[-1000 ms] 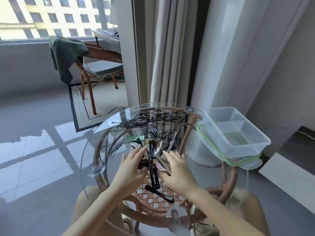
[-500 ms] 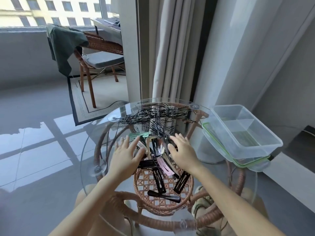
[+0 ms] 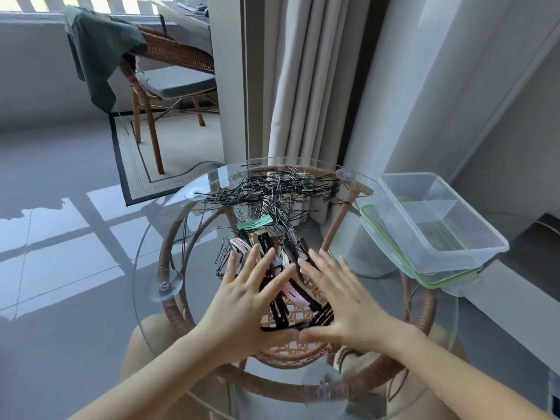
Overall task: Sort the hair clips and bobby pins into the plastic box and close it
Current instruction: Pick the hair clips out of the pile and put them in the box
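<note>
- Hair clips (image 3: 295, 294), black, pink, brown and one green, lie heaped at the middle of the round glass table (image 3: 181, 237). The thin black bobby pins (image 3: 272, 189) sprawl in a tangle just beyond them, at the far side.
- The clear plastic box (image 3: 424, 247) sits open at the table's right edge, well apart from the pile. It has a divider across it and, as far as I can tell, nothing inside. It rests on its green-rimmed lid (image 3: 448, 286).
- The sort looks barely begun. I judge this to be the gathering step, herding the clips together before any go to the box.
- The next move calls for closing my fingers round a bunch of clips and carrying it right to one compartment, keeping stray pins out of the handful.
- My left hand (image 3: 245, 301) lies flat over the pile's near left, fingers straight and fanned wide, gripping nothing.
- My right hand (image 3: 342, 301) mirrors it on the near right, fingers spread. The two thumbs almost meet at the near edge of the pile.
</note>
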`<state>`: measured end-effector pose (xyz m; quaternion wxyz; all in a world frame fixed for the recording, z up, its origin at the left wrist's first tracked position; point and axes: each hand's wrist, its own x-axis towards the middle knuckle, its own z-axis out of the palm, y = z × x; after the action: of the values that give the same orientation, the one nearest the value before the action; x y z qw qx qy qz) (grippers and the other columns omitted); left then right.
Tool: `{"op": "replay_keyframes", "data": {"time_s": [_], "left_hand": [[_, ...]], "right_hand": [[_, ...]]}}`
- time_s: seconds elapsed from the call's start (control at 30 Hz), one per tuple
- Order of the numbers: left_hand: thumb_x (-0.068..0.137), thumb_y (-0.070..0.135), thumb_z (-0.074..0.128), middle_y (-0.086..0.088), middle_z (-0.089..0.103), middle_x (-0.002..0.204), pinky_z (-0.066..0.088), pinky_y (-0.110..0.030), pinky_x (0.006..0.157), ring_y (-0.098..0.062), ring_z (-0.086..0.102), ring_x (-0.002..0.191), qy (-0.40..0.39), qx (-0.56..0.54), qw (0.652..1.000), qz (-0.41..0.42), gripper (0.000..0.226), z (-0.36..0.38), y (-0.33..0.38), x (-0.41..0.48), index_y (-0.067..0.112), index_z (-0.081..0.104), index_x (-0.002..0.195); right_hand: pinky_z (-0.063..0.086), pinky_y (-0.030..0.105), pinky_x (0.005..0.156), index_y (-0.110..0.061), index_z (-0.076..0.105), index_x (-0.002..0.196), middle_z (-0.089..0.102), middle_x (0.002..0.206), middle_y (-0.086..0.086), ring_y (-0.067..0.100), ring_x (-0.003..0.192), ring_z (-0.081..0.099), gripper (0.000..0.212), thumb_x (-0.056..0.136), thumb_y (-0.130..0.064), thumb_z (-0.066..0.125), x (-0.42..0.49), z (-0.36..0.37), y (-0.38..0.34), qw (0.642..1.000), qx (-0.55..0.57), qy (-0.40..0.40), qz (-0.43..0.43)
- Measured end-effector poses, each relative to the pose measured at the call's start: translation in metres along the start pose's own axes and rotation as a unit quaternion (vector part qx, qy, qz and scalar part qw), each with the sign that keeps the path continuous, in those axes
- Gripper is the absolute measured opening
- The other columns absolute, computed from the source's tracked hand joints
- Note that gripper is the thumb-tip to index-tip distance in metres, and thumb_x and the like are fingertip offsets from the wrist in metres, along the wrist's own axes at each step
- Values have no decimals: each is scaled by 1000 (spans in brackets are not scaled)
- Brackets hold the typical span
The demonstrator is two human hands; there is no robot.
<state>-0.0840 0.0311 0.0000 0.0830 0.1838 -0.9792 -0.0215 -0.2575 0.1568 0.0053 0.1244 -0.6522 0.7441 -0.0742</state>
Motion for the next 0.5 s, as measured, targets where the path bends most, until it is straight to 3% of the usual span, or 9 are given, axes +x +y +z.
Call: {"op": "replay_keyframes", "data": {"time_s": [0.13,0.23,0.33,0.43,0.5], "left_hand": [[80,74,20,-6,13,155,-2,-55,113,-30,-4,142,-4,-8,1000,-26,74,2,-10,14,38,3,143],[74,77,24,2,-3,156,-10,-49,115,-23,-17,141,4,-34,999,-31,80,-3,-15,26,45,-12,138],[67,74,47,17,-10,154,-11,-43,115,-6,-23,139,-15,-179,984,14,88,-23,-33,36,55,-4,136],[68,69,51,28,3,151,-3,-44,112,1,-9,140,16,-283,958,38,76,-45,-64,48,56,17,135],[67,78,42,30,8,150,4,-48,111,-1,0,141,71,-299,951,-30,71,-50,-86,61,57,22,132]], "right_hand": [[-13,37,117,-32,-8,147,-13,157,-4,9,142,-20,104,60,-82,19,21,-4,2,998,25,42,26],[-9,39,118,-38,-3,146,-9,157,-7,7,142,-17,98,63,-85,22,31,-14,5,998,51,37,9],[6,33,114,-52,10,140,6,153,-23,-1,142,2,86,65,-86,34,43,-37,18,970,227,81,34],[18,32,113,-32,31,141,23,153,-11,5,140,19,70,82,-68,41,76,-55,42,929,293,207,93],[20,35,115,-18,35,141,26,153,2,14,141,22,56,93,-47,42,108,-61,61,917,261,259,155]]}}
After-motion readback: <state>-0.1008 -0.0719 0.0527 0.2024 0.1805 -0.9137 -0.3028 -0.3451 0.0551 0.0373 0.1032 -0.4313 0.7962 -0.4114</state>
